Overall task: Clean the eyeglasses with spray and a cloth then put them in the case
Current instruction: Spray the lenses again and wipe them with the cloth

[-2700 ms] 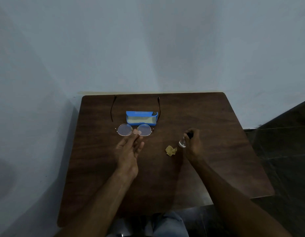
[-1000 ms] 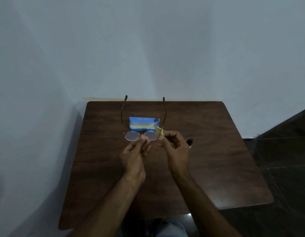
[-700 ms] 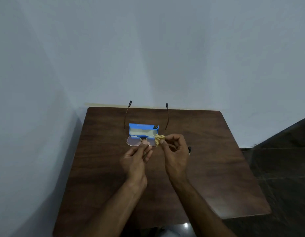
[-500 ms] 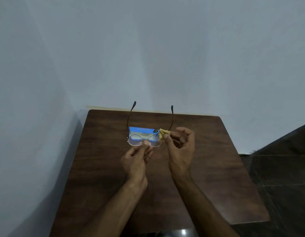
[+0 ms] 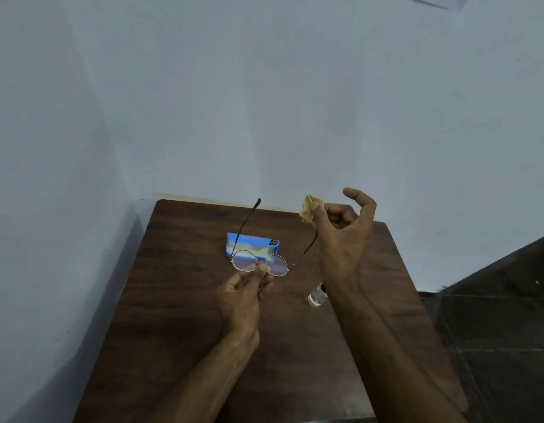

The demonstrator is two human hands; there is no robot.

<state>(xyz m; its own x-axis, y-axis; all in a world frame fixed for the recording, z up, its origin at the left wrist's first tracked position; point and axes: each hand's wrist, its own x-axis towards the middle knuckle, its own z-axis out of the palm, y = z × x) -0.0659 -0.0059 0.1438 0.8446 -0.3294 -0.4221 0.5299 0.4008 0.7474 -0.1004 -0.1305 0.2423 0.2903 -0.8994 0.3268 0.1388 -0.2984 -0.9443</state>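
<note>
My left hand (image 5: 243, 293) pinches the bridge of the round thin-rimmed eyeglasses (image 5: 278, 265), holding them above the table with both temples pointing away from me. My right hand (image 5: 345, 236) is raised to the right of the glasses. Its thumb and forefinger pinch a small crumpled yellow cloth (image 5: 307, 209) near the tip of the right temple. The blue eyeglass case (image 5: 254, 243) lies on the dark wooden table (image 5: 179, 315) behind the lenses. A small clear spray bottle (image 5: 317, 297) with a dark cap stands on the table, partly hidden by my right wrist.
The table stands in a corner, with pale walls (image 5: 264, 102) right behind it and to its left. A dark tiled floor (image 5: 493, 315) drops away past the table's right edge.
My right hand put down the spray bottle and picked up the yellow cloth. It brought the cloth to the right lens, then slid it up along the right temple. The camera tilted upward.
</note>
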